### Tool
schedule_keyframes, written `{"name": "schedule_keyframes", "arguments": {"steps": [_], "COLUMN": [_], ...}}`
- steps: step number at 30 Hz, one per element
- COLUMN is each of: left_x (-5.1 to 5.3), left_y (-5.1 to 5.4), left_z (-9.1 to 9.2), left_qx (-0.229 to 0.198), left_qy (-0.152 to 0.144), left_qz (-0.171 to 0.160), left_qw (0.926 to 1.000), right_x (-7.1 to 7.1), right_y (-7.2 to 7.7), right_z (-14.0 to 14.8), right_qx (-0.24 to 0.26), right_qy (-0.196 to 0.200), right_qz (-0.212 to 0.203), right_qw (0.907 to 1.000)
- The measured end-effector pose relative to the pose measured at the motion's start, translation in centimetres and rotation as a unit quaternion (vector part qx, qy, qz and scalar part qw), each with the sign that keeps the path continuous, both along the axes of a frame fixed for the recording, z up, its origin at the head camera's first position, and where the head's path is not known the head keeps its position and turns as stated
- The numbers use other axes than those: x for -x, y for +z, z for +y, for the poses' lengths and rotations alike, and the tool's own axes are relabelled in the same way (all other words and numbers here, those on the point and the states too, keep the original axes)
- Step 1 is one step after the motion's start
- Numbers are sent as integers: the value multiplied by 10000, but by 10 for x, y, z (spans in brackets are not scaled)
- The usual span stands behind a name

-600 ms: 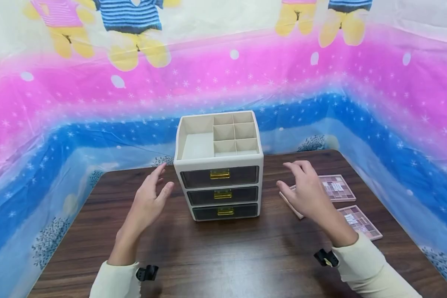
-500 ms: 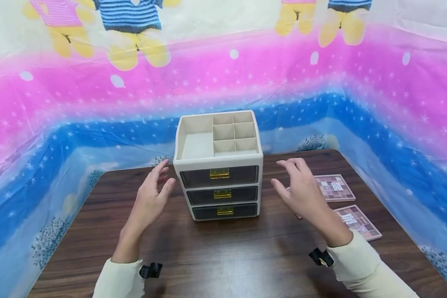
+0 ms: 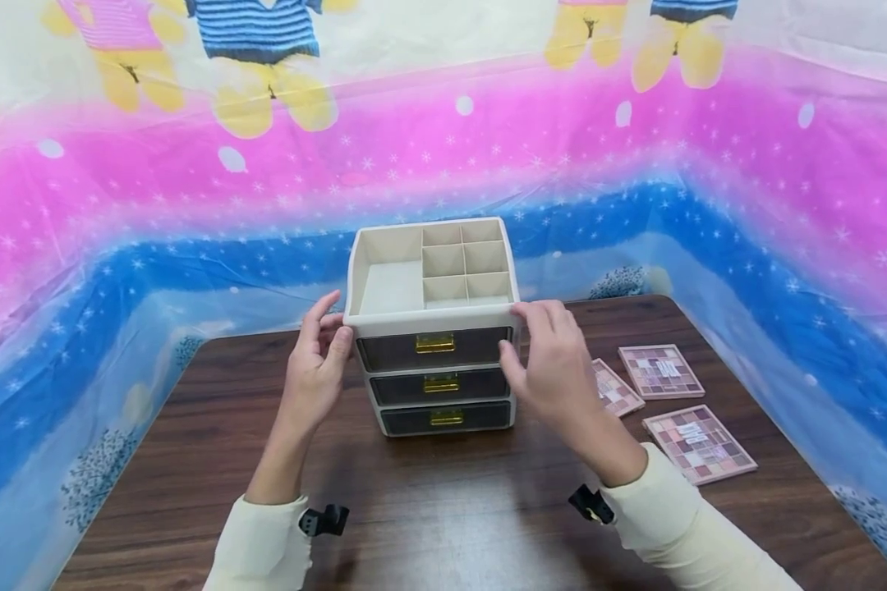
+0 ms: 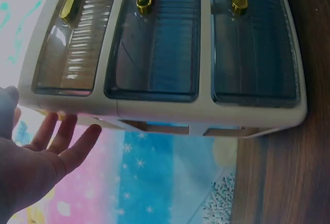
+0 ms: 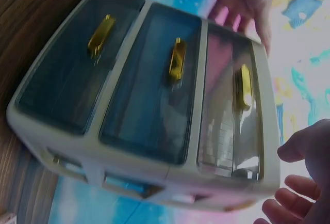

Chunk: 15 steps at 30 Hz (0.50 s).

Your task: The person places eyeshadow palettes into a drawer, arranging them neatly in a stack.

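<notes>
A cream drawer organizer point(image 3: 429, 320) stands upright on the table, with three dark see-through drawers and gold handles. All drawers sit closed in its frame. My left hand point(image 3: 316, 369) is at its upper left side, thumb by the front corner, fingers point(image 4: 67, 131) extended along the side wall. My right hand point(image 3: 550, 357) is at the upper right corner, thumb in front of the top drawer point(image 3: 392, 351). In the right wrist view the right fingers point(image 5: 289, 203) lie close to the side wall, loosely bent. Neither hand visibly grips the organizer; firm contact cannot be told.
Three pinkish makeup palettes lie on the right of the brown wooden table point(image 3: 443, 509): one at the back point(image 3: 661, 371), one at the front point(image 3: 700, 444), and one partly behind my right hand point(image 3: 615, 394). A printed cloth point(image 3: 443, 164) hangs behind. The organizer's top has open compartments point(image 3: 464, 261).
Both hands have moved inward to the organizer's sides, the right one travelling left and off the palettes, the left one right. The organizer has not visibly moved.
</notes>
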State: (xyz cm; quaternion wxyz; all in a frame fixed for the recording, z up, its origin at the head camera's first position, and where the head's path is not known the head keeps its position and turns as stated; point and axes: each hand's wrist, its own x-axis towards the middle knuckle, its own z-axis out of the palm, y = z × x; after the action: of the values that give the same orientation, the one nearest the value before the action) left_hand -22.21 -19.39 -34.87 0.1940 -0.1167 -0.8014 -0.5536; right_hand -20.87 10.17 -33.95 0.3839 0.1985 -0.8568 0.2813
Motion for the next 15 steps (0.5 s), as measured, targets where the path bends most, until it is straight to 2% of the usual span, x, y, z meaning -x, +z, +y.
{"name": "schedule_keyframes", "arguments": {"steps": [4,9,15], "left_x": [1,1,5], "left_y": [2,1,0], "left_z": [2,5,7], "left_qx": [-114,-260,-296], "left_qy": [120,263,257], "left_qz": [124,186,136], "left_qw": [9998,9991,9991], "right_x": [0,4,13], "right_y": [-1,-8,-17], "right_z": [-21,-49,-69], "right_qx": [-369,-1047,-1898], "right_qy": [251,302,22], "right_qz": [472,927,1693], "right_qw": [9979,9897,9671]}}
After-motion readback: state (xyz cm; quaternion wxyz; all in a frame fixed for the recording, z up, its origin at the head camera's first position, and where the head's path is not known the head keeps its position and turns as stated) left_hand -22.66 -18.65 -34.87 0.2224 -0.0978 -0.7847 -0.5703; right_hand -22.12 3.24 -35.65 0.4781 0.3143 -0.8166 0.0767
